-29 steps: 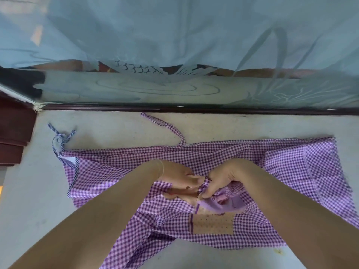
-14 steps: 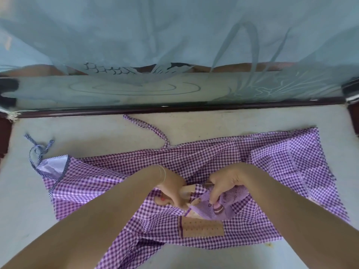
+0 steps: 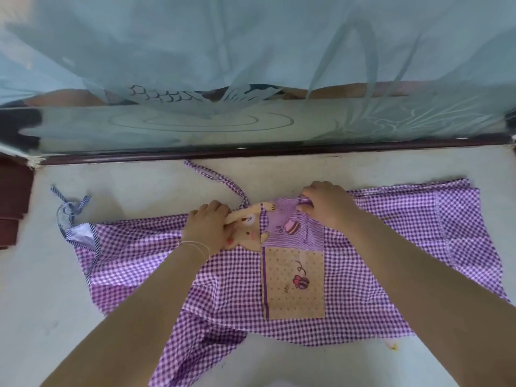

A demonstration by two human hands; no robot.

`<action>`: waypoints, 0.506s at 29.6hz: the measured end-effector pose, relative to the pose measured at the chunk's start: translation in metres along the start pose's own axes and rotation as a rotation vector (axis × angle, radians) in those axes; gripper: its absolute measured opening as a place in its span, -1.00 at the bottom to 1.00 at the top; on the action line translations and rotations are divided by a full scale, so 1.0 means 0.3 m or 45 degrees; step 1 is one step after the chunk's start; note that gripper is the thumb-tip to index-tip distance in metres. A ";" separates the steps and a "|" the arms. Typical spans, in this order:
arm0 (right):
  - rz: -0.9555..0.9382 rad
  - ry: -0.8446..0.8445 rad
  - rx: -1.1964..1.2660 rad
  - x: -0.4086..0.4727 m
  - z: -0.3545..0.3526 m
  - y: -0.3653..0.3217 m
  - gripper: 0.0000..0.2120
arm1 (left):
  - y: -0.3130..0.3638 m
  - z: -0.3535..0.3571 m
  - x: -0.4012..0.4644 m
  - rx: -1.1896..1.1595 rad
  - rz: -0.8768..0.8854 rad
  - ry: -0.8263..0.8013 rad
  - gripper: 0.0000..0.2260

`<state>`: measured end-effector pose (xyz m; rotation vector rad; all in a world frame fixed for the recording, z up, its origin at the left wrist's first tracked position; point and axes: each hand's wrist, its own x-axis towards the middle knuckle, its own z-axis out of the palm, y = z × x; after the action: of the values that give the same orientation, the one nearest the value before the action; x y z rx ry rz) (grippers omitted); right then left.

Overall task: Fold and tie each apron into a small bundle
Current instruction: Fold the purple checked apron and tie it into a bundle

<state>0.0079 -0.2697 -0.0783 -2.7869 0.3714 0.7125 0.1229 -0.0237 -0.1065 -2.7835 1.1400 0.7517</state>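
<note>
A purple-and-white checked apron (image 3: 377, 269) lies spread across the pale table (image 3: 42, 303). Its front pocket (image 3: 293, 286) shows a tan dotted panel, a purple striped panel and a bear figure. My left hand (image 3: 206, 227) lies on the bear at the pocket's left side, fingers curled onto the cloth. My right hand (image 3: 326, 205) pinches the upper edge of the striped panel near the apron's far edge. One checked strap (image 3: 215, 177) trails toward the glass. A blue-and-white knotted tie (image 3: 69, 208) sits at the apron's left corner.
A frosted glass panel with a dark frame (image 3: 251, 152) runs along the table's far edge. A dark red wooden piece (image 3: 14, 202) stands at the left. The apron's lower edge hangs over the table's near edge.
Both hands moved away from me, from the apron's middle to its far edge, pulling the bunched pocket flat. The tan panel and the bear now lie unfolded.
</note>
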 end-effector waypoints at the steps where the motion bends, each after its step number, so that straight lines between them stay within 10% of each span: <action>1: -0.008 0.004 -0.051 0.006 0.019 0.010 -0.68 | -0.014 0.006 -0.001 -0.008 -0.007 0.034 -0.71; 4: -0.046 0.061 -0.179 0.031 0.059 0.026 -0.64 | -0.083 0.000 -0.024 0.040 -0.058 0.123 -0.63; 9: 0.075 0.150 -0.355 0.050 0.093 -0.057 -0.71 | -0.230 -0.066 -0.077 0.306 -0.294 -0.449 -0.34; 15: 0.016 0.260 -0.130 0.008 0.169 -0.280 -0.58 | -0.344 -0.137 -0.132 -0.141 -0.274 -0.636 -0.49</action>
<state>0.0133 -0.1766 -0.1085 -2.9659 0.4006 0.4624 0.1850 0.0683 -0.0669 -2.5131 0.7143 1.4068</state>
